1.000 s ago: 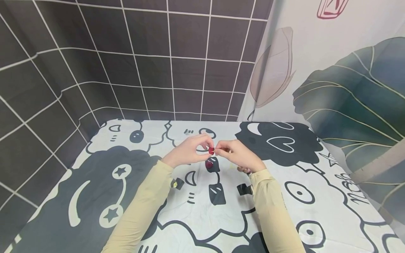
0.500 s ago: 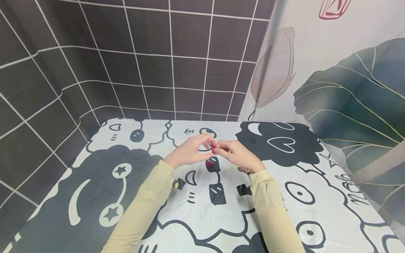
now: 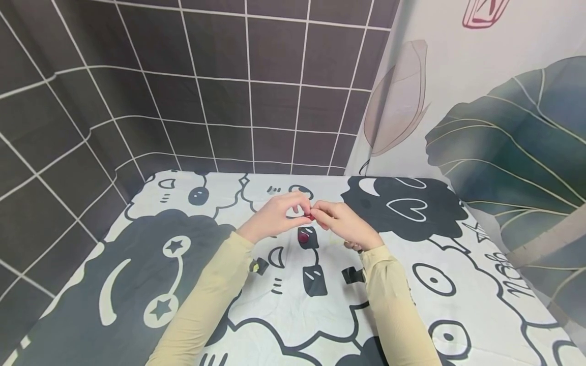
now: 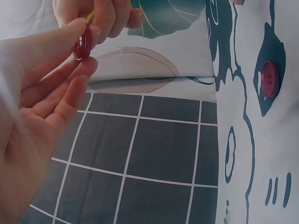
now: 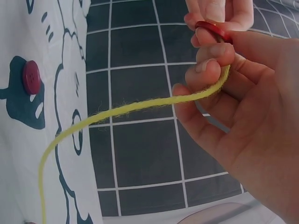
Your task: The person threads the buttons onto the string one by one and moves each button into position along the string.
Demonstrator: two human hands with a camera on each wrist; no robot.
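A red button (image 5: 214, 31) is held up between both hands, edge-on in the left wrist view. My left hand (image 3: 276, 217) pinches its rim between thumb and fingers. My right hand (image 3: 345, 223) meets it from the other side, fingertips against the button. Yellow yarn (image 5: 131, 108) comes from under the button, runs through the curled right fingers and hangs down towards the cloth. Whether it passes through a hole is hidden by fingers. A second, dark red button (image 3: 303, 237) with holes lies on the cloth just below the hands.
A black-and-white cartoon-print cloth (image 3: 284, 315) covers the table. Small brownish items (image 3: 353, 246) lie beside the right wrist, partly hidden by it. A small yellow spot (image 3: 255, 267) shows beside the left sleeve. A dark grid-patterned curtain (image 3: 220, 101) hangs behind.
The held button was more face-on a second ago and is now tilted and mostly covered by fingers. The right fingertips have closed in on it; the arms stay nearly in place.
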